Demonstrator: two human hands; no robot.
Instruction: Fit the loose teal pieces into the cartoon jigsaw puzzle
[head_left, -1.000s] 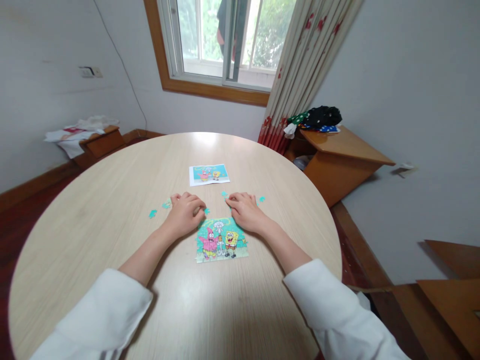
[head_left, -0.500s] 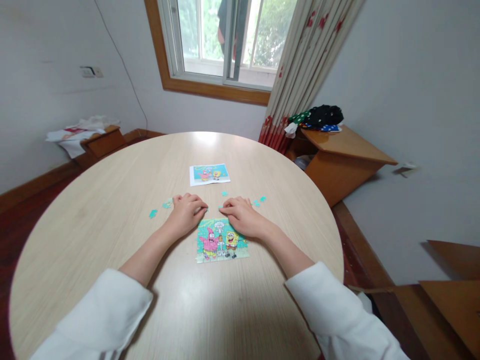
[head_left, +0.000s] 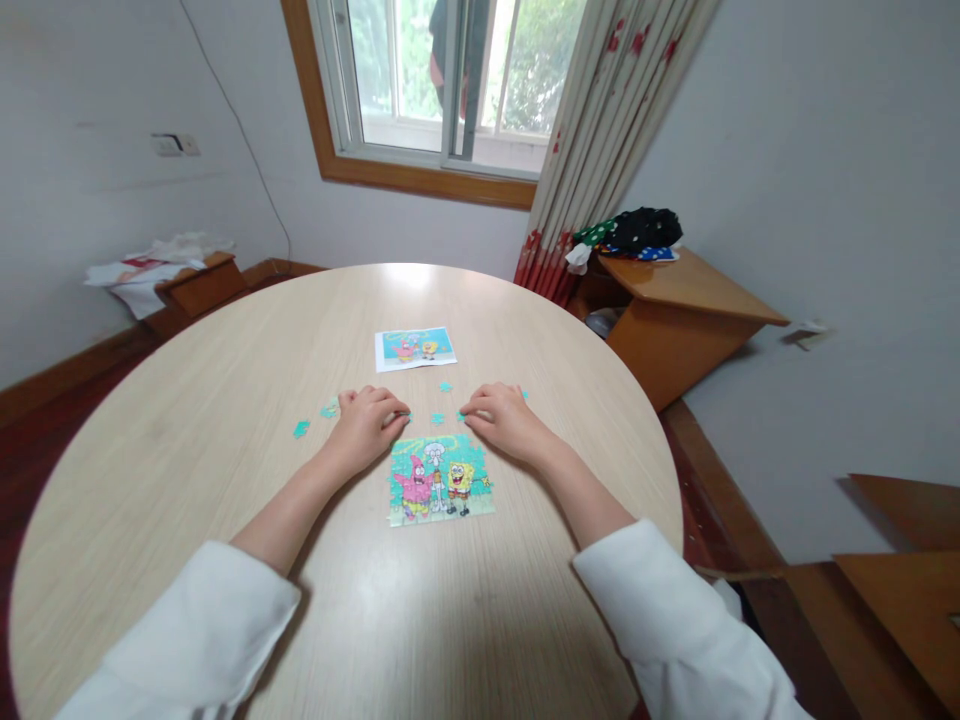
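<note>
A mostly assembled jigsaw puzzle (head_left: pixel 441 482) with cartoon figures lies flat before me, its top edge ragged. Just above its upper left corner, my left hand (head_left: pixel 372 422) pinches a small teal puzzle piece, mostly hidden by the fingertips. My right hand (head_left: pixel 501 418) is beyond the upper right corner, thumb and forefinger closed on another teal puzzle piece (head_left: pixel 461 416). Between the hands lies a loose teal piece (head_left: pixel 438 419), with a second piece (head_left: pixel 445 386) farther back. Left of my left hand are two more loose pieces, one teal (head_left: pixel 301 429) and one paler (head_left: pixel 328 409).
A printed reference picture (head_left: pixel 417 349) lies on the round wooden table (head_left: pixel 187 480) beyond the pieces. Past the table, cloths (head_left: pixel 643 231) are heaped on a wooden stand at the right. A curtain (head_left: pixel 600 130) hangs beside the window.
My right hand has shifted right, off the puzzle's upper edge, and now pinches a piece. The loose piece between the hands has come into view. My left hand stays nearly in place.
</note>
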